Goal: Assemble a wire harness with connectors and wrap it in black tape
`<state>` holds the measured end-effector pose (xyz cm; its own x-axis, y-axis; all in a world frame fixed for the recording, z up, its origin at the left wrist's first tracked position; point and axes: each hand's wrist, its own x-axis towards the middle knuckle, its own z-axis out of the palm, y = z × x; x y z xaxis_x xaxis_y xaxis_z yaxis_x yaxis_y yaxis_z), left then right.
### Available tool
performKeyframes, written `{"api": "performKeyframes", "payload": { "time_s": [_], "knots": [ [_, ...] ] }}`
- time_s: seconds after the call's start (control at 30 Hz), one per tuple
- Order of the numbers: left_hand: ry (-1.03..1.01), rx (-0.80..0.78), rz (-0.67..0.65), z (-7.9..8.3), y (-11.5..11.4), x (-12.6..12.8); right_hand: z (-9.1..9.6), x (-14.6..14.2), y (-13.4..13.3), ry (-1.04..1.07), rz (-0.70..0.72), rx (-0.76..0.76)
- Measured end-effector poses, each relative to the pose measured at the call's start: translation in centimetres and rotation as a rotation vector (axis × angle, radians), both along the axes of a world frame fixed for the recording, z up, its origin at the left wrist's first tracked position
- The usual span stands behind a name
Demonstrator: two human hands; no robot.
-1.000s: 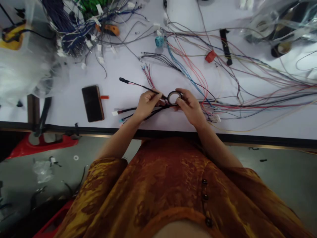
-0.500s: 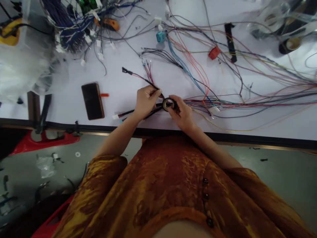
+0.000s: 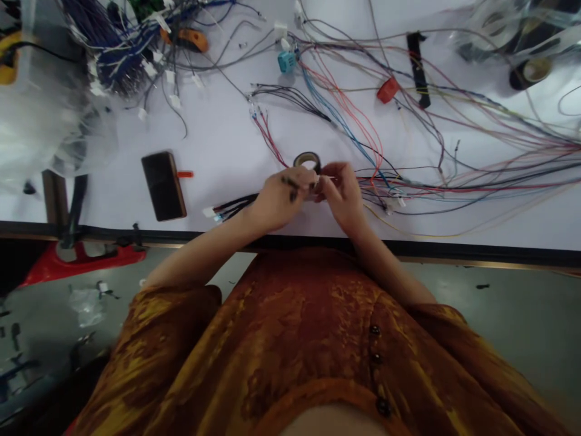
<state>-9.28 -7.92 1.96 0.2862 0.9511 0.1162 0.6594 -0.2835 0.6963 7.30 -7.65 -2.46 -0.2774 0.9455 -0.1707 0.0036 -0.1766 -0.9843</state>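
Observation:
A roll of black electrical tape (image 3: 307, 160) stands just above my fingertips, its lower edge against my right hand (image 3: 342, 191). The fingers of that hand pinch at the roll's lower edge, though the contact is partly hidden. My left hand (image 3: 281, 197) closes over a thin black cable (image 3: 290, 181), and only a short piece shows between the fingers. From under this hand, a bundle of black cables (image 3: 238, 204) runs left to white connectors (image 3: 209, 212). Both hands nearly touch, and they hide the middle of the work.
A dark phone (image 3: 163, 184) lies left of the hands on the white table (image 3: 218, 145), with red-and-black wires (image 3: 270, 136) above. Many coloured wires spread right and upward. Bagged wire bundles sit at the far left. The table's black edge (image 3: 318, 243) runs just below my wrists.
My hands have come closer together. The tape roll has shifted up from between them, and the black lead that pointed up-left now lies folded into my left hand.

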Motion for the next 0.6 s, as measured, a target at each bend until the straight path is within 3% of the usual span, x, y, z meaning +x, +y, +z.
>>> {"api": "performKeyframes", "payload": {
  "time_s": [0.07, 0.1, 0.23, 0.3, 0.47, 0.6],
  "knots": [
    [-0.005, 0.050, -0.117, -0.9, -1.2, -0.4, -0.2, 0.1, 1.8, 0.081, 0.031, -0.114],
    [-0.053, 0.060, -0.113, -1.5, -1.7, -0.7, -0.4, 0.1, 2.4, 0.103, 0.072, -0.147],
    [-0.403, -0.047, 0.340, -3.8, -2.1, -2.0, -0.9, 0.2, 2.6, 0.059, 0.084, -0.126],
    [-0.513, -0.146, 0.464, -4.5, -1.7, -2.5, -0.9, 0.7, 1.9, 0.022, 0.085, -0.104],
    [-0.574, -0.346, 0.281, -4.4, -0.2, -3.0, -0.3, 1.7, 0.6, -0.077, 0.100, -0.007],
    [-0.553, -0.344, 0.269, -4.4, 0.1, -2.4, 1.0, 1.7, 0.5, -0.291, 0.067, 0.285]
  ]
}}
